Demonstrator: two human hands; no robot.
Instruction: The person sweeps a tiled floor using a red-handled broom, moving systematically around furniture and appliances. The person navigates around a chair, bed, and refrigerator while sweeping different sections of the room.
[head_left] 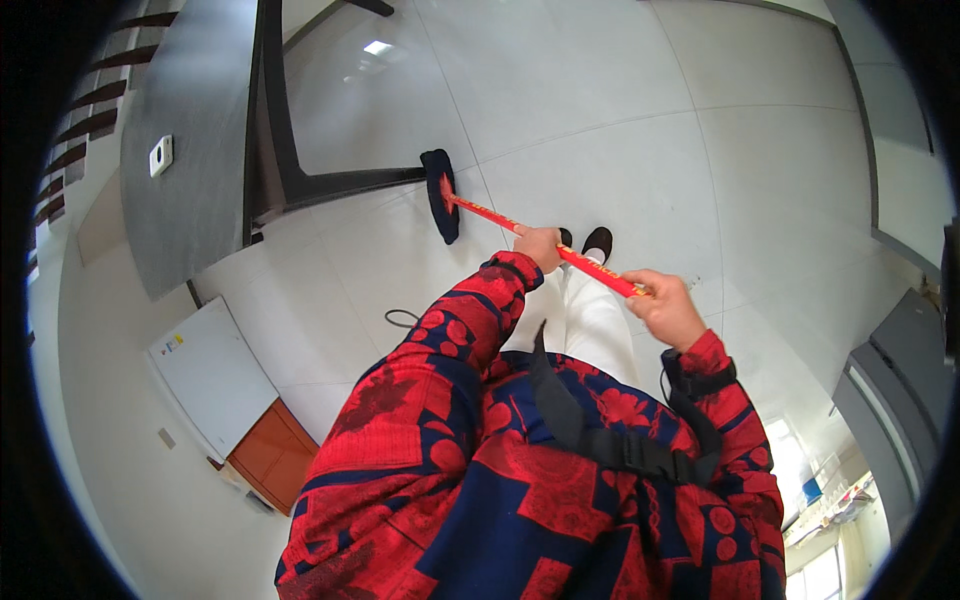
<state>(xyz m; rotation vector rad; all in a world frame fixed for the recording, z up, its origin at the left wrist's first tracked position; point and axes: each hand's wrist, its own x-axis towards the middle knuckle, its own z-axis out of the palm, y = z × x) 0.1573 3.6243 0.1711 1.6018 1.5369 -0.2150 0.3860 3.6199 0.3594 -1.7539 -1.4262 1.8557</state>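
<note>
A mop with a red handle (490, 214) and a dark flat head (441, 195) rests on the white tiled floor (600, 120). My left hand (540, 246) grips the handle partway down. Gripping the upper end of the handle is my right hand (668, 308), closer to my body. The mop head lies near the dark base of a wall edge (340, 182). Both sleeves are red and navy patterned. My two dark shoes (596, 241) show just beyond the hands.
A dark grey wall (195, 150) with a white switch plate (160, 155) stands at the left. A white panel (205, 372) and an orange-brown cabinet (272, 452) sit at lower left. A thin cable loop (402, 318) lies on the floor. Grey furniture (900, 370) is at the right.
</note>
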